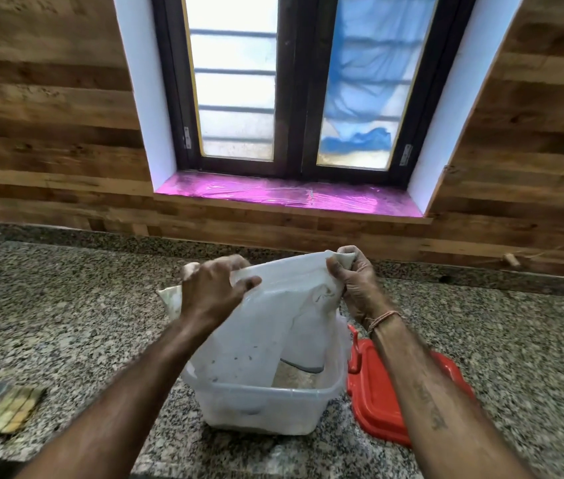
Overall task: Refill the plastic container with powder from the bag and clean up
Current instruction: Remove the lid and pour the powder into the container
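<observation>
Speckled stone counter [66,305] holds a clear plastic box [266,406], and right above it the left hand [213,292] and right hand [353,278] both pinch the top corners of the floppy white plastic bag [273,326], whose bottom hangs down inside.

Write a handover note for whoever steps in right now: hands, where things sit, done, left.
Left hand and right hand each pinch an upper corner of the plastic bag, held upended over the open clear container on the granite counter.
Powder is visible inside the container; how much remains in the bag cannot be told.
Red lid lies off, right of the container.
Left: finish emptying the bag, fit the lid, clean up.
</observation>
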